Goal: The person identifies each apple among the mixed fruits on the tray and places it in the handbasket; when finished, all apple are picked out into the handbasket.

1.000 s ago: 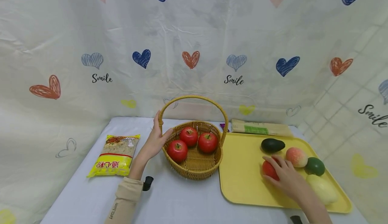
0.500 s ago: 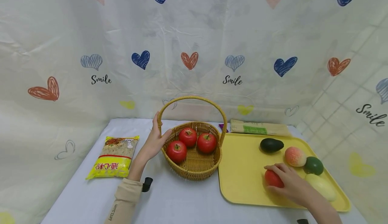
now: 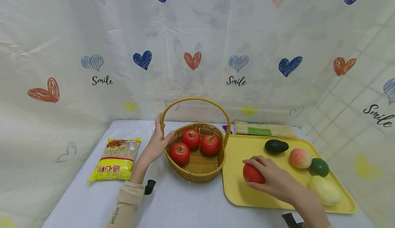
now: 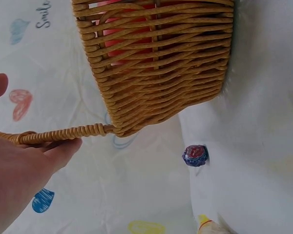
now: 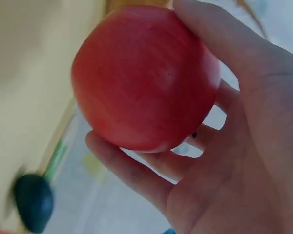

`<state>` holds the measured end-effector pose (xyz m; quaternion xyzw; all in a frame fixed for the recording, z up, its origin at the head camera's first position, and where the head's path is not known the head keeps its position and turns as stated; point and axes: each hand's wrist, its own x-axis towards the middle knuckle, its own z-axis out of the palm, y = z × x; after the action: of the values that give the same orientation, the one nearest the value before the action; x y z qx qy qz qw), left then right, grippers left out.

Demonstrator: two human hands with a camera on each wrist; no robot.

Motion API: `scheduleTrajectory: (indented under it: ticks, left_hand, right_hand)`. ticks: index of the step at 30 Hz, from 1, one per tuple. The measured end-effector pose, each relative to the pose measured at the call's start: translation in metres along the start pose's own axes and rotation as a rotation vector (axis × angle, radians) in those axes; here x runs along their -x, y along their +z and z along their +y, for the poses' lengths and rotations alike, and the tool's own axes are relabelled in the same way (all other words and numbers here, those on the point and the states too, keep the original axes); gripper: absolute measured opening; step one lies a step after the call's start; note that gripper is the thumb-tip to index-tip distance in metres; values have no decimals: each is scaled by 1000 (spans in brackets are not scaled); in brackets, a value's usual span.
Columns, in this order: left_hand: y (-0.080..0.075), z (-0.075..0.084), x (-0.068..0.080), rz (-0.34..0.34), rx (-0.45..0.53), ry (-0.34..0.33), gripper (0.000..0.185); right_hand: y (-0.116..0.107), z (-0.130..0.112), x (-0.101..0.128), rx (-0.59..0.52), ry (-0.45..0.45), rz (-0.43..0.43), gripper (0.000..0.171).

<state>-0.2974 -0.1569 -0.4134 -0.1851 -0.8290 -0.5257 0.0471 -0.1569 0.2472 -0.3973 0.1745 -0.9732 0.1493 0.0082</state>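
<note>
Light: bright, even and soft, with no glare.
Shadows: faint, under the basket [image 3: 197, 163] and tray [image 3: 237, 190].
Head view: sharp, though the backdrop bowed toward 3 and 9 o'clock.
Right wrist view: the apple [image 5: 144, 78] was soft, and the background was blurred at 7 o'clock.

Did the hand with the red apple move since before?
Yes. The right hand carrying the red apple has moved left across the yellow tray, away from the peach and toward the basket.

Woven wicker basket [image 3: 197, 168], smooth glossy red apple [image 5: 144, 78], matt yellow plastic tray [image 3: 243, 187], shiny plastic packet [image 3: 117, 159]
</note>
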Motion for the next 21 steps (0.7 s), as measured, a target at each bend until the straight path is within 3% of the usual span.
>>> scheduleTrajectory:
  ticks: [10,21]
  left_hand:
    - [-2,2,0,6,7,2,92]
    - [0,-1,-1,0,6,3,91]
  right_hand:
    - [-5,-63,-51,15,-239,3,63]
    - [5,-88,-114,82,-332,-124,53]
